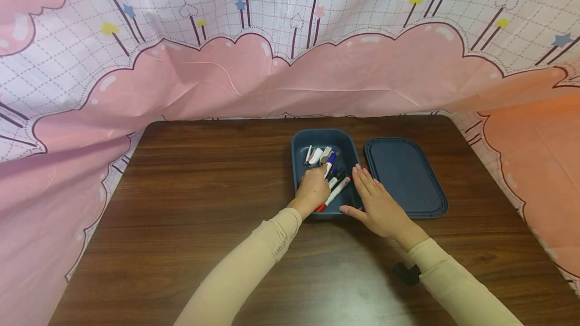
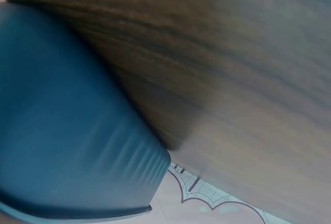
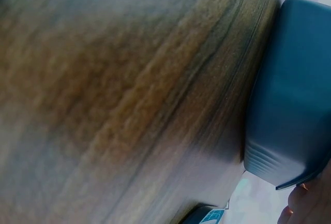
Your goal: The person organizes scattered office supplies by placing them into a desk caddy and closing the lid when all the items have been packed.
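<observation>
My left hand (image 1: 314, 188) reaches over the near left side of a dark blue bin (image 1: 300, 140), fingers down inside it. Its fingers hold a white marker with a blue cap (image 1: 332, 158); the fingertips are partly hidden. Beside that hand lie a black-capped marker (image 1: 336, 180) and a red-capped marker (image 1: 339, 191). A white stapler-like item (image 1: 314, 156) rests at the bin's far left. My right hand (image 1: 379, 209) lies with straight fingers along the bin's right rim, thumb near the front edge. In both wrist views the bin's outer wall (image 2: 67, 115) shows.
A flat dark blue lid (image 1: 405, 175) lies on the brown wooden table (image 1: 204, 190), right of the bin. Behind the table hangs a pink and white patterned cloth (image 1: 290, 84). A black device (image 1: 406, 273) sits at my right wrist.
</observation>
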`<state>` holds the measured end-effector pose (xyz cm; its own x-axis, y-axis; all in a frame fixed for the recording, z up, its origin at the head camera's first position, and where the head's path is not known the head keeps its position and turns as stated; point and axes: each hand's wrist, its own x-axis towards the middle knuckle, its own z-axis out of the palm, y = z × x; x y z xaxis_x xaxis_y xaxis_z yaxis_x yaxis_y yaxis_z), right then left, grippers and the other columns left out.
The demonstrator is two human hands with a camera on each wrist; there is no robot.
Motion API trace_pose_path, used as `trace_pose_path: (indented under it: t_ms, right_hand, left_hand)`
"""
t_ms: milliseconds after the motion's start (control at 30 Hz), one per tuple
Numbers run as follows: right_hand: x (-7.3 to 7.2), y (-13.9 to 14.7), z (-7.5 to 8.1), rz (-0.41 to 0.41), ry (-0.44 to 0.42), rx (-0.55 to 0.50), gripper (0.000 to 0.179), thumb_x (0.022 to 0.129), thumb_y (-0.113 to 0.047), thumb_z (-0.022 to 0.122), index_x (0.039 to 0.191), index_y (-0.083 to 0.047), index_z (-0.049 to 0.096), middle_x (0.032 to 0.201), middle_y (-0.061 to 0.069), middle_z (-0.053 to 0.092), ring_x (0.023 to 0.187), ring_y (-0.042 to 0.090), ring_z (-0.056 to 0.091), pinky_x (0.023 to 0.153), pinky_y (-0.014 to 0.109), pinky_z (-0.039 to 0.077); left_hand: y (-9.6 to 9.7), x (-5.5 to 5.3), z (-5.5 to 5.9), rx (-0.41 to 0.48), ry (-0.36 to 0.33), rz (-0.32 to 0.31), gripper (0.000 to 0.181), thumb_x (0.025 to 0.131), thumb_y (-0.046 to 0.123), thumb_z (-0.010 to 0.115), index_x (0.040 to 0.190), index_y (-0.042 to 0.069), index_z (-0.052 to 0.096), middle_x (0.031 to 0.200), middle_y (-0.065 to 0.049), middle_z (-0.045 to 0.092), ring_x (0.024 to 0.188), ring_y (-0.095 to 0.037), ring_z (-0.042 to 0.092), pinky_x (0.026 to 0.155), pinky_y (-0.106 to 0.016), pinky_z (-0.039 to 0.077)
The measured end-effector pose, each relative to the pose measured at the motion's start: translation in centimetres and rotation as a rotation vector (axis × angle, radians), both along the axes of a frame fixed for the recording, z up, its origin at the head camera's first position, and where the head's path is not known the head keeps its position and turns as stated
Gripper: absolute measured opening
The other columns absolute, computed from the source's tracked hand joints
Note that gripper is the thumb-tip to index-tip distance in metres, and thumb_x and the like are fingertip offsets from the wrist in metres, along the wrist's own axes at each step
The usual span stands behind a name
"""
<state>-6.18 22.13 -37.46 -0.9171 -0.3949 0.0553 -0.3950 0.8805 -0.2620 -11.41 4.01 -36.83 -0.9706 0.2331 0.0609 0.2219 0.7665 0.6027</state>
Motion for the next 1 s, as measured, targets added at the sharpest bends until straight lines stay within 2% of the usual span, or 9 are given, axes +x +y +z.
trace_pose_path:
  t_ms: [100, 267, 533, 1000]
  right_hand:
    - [0.06, -0.03, 0.01, -0.001, -0.002, 0.002, 0.093, 0.084, -0.064, 0.045, 0.148, -0.011, 0.003, 0.156, 0.007, 0.000, 0.144, 0.028, 0.005, 0.111, 0.055, 0.019]
    - [0.11, 0.02, -0.06, 0.003, 0.000, 0.001, 0.092, 0.084, -0.063, 0.045, 0.148, -0.010, 0.003, 0.156, 0.007, 0.000, 0.143, 0.030, 0.007, 0.110, 0.055, 0.019]
    - [-0.01, -0.02, -0.01, 0.006, 0.011, 0.011, 0.093, 0.084, -0.064, 0.044, 0.148, -0.010, 0.004, 0.156, 0.007, 0.000, 0.144, 0.024, 0.002, 0.110, 0.054, 0.020]
    - [0.24, 0.04, 0.21, 0.006, -0.016, 0.008, 0.092, 0.085, -0.063, 0.043, 0.148, -0.011, 0.002, 0.156, 0.008, 0.001, 0.144, 0.028, 0.004, 0.111, 0.055, 0.018]
  left_hand:
    - [0.03, 0.04, -0.05, 0.020, -0.005, -0.001, 0.043, 0.086, 0.011, 0.057, 0.128, 0.004, 0.053, 0.116, -0.016, 0.063, 0.101, -0.027, 0.063, 0.085, -0.037, 0.052]
    - [0.04, 0.08, -0.12, 0.035, -0.005, -0.007, 0.044, 0.087, 0.014, 0.057, 0.128, 0.002, 0.051, 0.120, -0.016, 0.061, 0.106, -0.027, 0.061, 0.090, -0.038, 0.051]
    - [0.02, -0.01, -0.05, 0.028, 0.000, -0.015, 0.044, 0.087, 0.016, 0.057, 0.129, 0.003, 0.051, 0.120, -0.015, 0.061, 0.107, -0.026, 0.061, 0.090, -0.038, 0.050]
    - [-0.11, -0.13, 0.32, 0.039, 0.062, -0.027, 0.043, 0.086, 0.015, 0.059, 0.126, -0.001, 0.053, 0.118, -0.016, 0.062, 0.107, -0.027, 0.061, 0.090, -0.038, 0.050]
